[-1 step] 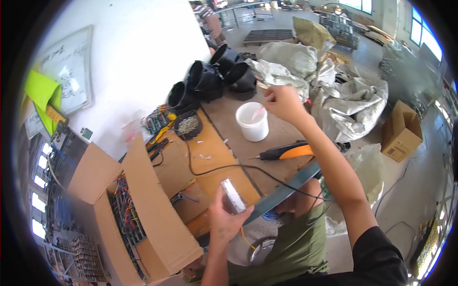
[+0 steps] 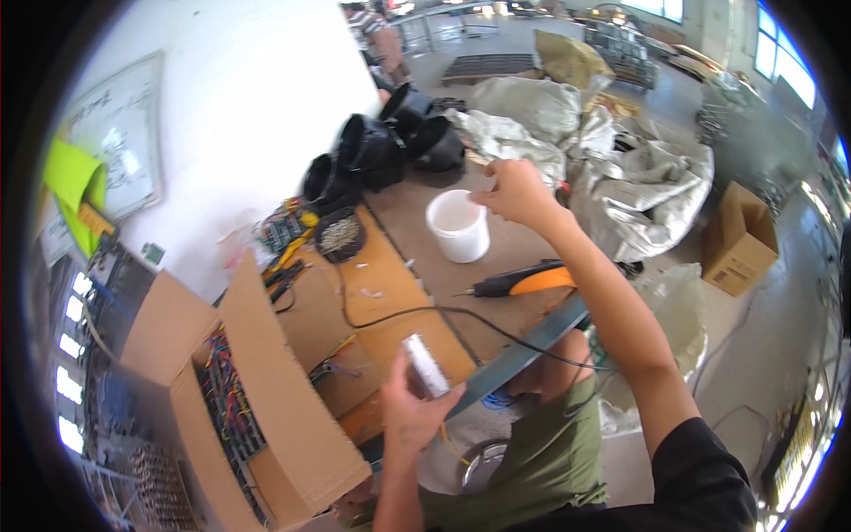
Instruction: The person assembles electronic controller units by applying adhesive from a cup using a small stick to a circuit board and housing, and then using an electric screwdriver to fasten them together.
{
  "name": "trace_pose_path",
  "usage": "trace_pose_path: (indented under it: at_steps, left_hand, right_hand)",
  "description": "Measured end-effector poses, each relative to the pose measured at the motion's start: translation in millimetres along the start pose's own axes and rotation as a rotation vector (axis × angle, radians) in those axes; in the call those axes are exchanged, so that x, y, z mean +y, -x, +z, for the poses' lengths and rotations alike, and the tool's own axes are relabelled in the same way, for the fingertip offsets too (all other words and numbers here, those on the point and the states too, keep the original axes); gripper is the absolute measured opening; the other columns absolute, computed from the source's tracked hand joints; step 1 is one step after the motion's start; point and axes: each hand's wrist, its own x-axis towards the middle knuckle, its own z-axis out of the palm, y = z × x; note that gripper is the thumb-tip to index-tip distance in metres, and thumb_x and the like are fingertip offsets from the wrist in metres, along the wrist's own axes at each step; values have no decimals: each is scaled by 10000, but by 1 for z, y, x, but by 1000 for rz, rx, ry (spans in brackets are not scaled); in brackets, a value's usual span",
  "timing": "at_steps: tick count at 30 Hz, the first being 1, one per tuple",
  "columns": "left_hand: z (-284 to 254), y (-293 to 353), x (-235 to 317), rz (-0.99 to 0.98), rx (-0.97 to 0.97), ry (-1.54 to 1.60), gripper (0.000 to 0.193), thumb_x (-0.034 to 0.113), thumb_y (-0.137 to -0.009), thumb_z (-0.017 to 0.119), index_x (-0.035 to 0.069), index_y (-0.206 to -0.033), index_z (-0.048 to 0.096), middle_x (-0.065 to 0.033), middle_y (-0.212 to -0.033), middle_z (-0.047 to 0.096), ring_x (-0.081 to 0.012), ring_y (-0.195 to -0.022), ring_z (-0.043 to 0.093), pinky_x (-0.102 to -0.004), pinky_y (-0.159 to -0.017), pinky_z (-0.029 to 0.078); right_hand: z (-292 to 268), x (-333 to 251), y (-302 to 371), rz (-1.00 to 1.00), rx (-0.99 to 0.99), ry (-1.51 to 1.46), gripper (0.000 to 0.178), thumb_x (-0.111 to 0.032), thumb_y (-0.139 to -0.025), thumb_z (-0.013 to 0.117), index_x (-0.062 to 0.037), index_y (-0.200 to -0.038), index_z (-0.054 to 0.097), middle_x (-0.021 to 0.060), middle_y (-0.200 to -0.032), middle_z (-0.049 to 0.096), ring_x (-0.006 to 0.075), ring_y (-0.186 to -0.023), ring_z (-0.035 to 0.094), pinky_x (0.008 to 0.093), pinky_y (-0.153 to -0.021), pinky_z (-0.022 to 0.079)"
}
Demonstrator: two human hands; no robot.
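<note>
My left hand (image 2: 410, 410) is closed around a small oblong block (image 2: 425, 364), white and silvery, held at the table's front edge. Thumb and fingers press on its sides, and its long face points up. Above the right rim of a white plastic tub (image 2: 461, 241) hovers my right hand (image 2: 517, 193), its fingers pinched together. From the pinch a thin pinkish stick (image 2: 473, 210) reaches down into the tub; its lower end is blurred. What lies at the bottom of the tub is hidden. A black and orange electric screwdriver (image 2: 523, 281) lies just in front of the tub.
An open cardboard box (image 2: 288, 390) full of coloured wires stands at left. Behind are a dark bowl of small metal parts (image 2: 340, 236), circuit boards (image 2: 282, 223) and several black bins (image 2: 372, 151). A cable (image 2: 425, 308) crosses the table. Pale sacks (image 2: 638, 195) lie beyond.
The whole view has shifted slightly. My right fingers sit a little closer over the tub's rim, and less of the pinkish stick shows. My left hand still holds the block.
</note>
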Motion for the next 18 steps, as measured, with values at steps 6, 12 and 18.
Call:
trace_pose_path:
  at_steps: [6,12,18]
  left_hand:
    - [-23,34,-19,-112,62,141,890,-35,-629,859,49,-1408,437,-48,-914,598,-137,-753,588,-278,-653,530]
    - [-4,63,-19,-220,24,118,911,-66,-674,758,57,-1485,362,-128,-930,594,-137,-613,513,-251,-505,439]
    - [-18,66,-35,-153,-83,58,766,-12,-799,762,46,-1472,400,-137,-973,648,-168,-633,547,-274,-555,462]
  right_hand:
    - [-93,39,126,267,798,-249,156,-144,-910,692,0,-858,661,73,-570,564,127,-490,478,301,-501,392]
    - [-35,233,435,1001,-52,533,211,-215,-962,527,-43,-956,649,218,-920,689,408,-841,673,495,-724,537]
    - [29,282,513,1030,-738,639,222,-210,-865,602,-73,-997,717,190,-1026,712,345,-1010,700,425,-867,571]
